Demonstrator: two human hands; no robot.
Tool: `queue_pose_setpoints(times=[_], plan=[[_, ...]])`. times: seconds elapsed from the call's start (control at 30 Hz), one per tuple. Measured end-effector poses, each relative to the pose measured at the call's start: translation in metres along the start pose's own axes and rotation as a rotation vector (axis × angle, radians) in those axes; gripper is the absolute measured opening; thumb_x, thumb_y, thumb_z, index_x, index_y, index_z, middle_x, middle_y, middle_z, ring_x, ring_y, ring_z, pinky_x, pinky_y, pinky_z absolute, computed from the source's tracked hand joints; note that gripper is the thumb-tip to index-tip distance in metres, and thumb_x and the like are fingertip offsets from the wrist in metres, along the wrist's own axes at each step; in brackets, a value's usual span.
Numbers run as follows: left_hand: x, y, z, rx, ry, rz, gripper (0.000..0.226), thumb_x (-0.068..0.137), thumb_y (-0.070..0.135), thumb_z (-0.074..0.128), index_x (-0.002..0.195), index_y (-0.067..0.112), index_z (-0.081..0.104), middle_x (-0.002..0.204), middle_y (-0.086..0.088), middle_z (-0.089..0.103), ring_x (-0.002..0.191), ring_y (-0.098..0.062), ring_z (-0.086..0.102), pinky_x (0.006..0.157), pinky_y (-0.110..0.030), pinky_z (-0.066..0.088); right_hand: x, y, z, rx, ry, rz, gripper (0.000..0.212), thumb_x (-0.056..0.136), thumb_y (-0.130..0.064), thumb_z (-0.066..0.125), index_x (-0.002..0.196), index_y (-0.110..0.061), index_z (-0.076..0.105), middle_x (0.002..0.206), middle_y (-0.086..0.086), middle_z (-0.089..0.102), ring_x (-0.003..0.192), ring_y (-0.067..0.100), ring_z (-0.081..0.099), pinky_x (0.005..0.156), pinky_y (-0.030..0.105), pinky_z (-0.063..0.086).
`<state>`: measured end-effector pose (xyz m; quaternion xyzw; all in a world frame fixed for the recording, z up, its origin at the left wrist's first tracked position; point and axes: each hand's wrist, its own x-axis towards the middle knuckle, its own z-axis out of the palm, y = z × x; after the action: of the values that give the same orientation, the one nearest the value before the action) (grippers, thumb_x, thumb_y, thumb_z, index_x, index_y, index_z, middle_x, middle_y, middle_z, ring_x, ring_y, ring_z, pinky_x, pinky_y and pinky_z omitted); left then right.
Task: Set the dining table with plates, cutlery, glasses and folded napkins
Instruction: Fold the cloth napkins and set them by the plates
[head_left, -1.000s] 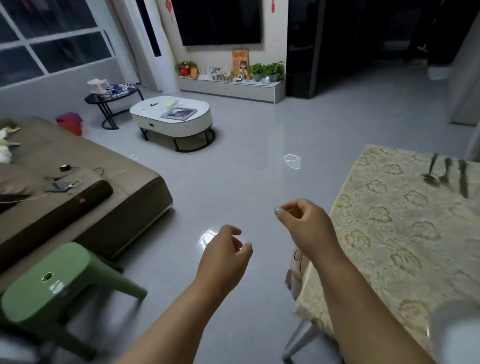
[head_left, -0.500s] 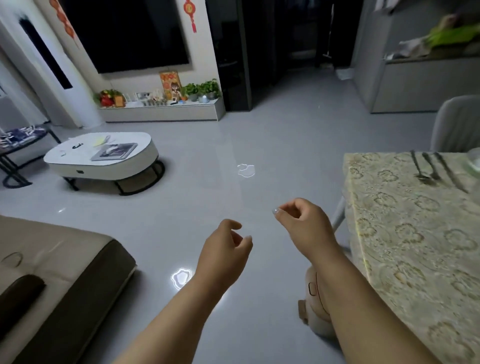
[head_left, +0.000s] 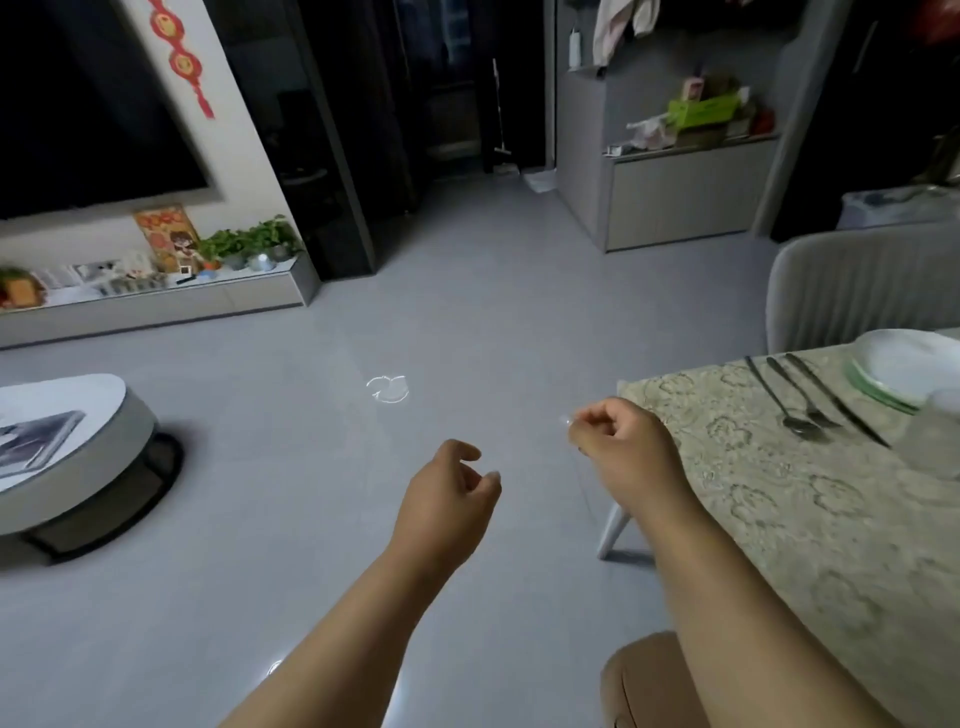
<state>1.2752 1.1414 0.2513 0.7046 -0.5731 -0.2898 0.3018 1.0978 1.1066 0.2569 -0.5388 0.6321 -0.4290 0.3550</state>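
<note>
The dining table (head_left: 769, 499) with a patterned cloth fills the right side. Near its far end lie a spoon (head_left: 784, 402), a fork (head_left: 804, 395) and a knife (head_left: 836, 400) side by side. Beside them stands a stack of pale plates (head_left: 904, 371), and a clear glass (head_left: 935, 434) sits in front of the stack. My left hand (head_left: 447, 493) hangs over the floor with loosely curled fingers and holds nothing. My right hand (head_left: 618, 441) hovers at the table's left corner, fingers curled, empty.
A grey chair (head_left: 852, 286) stands behind the table's far end. A tan stool (head_left: 639, 680) sits low by the table's near side. A white coffee table (head_left: 67, 457) is at the left, a TV shelf (head_left: 156, 306) behind it, a grey cabinet (head_left: 680, 192) at the back.
The view has swung right: the sofa and green stool have left it, and the plates, glass and chair have come in. Both hands keep the same pose.
</note>
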Motion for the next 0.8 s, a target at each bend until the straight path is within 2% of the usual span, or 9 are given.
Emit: queue_pose_setpoints(times=[0.17,0.33,0.6,0.8], plan=[[0.124,0.050,0.011,-0.044,-0.040,0.085,0.025,0.092,0.030,0.057,0.115,0.023,0.053,0.083,0.005,0.064,0.069,-0.010,0.058,0.056,-0.022,0.043,0.113,-0.014,-0.009,0.034,0.124,0.003,0.015,0.083,-0.033,0.067,0.079,-0.019,0.064,0.076,-0.001,0.067,0.069,0.017,0.061,0.064,0.027,0.045],[0.223,0.084,0.031,-0.041,-0.103,0.146,0.024,0.091,0.031,0.058,0.114,0.023,0.054,0.083,0.006,0.064,0.071,-0.008,0.059,0.057,-0.021,0.042,0.196,-0.010,-0.018,0.052,0.233,0.043,0.015,0.083,-0.034,0.067,0.078,-0.021,0.064,0.078,-0.001,0.067,0.075,0.018,0.064,0.071,0.032,0.050],[0.393,0.136,0.083,-0.051,-0.281,0.321,0.023,0.092,0.028,0.057,0.114,0.022,0.053,0.074,0.004,0.061,0.061,-0.007,0.054,0.054,-0.019,0.040,0.344,0.000,-0.028,0.026,0.437,0.107,0.015,0.084,-0.035,0.066,0.079,-0.021,0.064,0.076,-0.006,0.065,0.072,0.013,0.060,0.063,0.025,0.043],[0.531,0.202,0.124,0.018,-0.399,0.497,0.027,0.093,0.032,0.056,0.117,0.022,0.052,0.087,0.008,0.063,0.076,-0.006,0.059,0.060,-0.020,0.043,0.466,0.005,-0.046,0.013,0.642,0.152,0.016,0.082,-0.033,0.069,0.075,-0.020,0.065,0.074,-0.006,0.067,0.073,0.015,0.062,0.068,0.027,0.046]])
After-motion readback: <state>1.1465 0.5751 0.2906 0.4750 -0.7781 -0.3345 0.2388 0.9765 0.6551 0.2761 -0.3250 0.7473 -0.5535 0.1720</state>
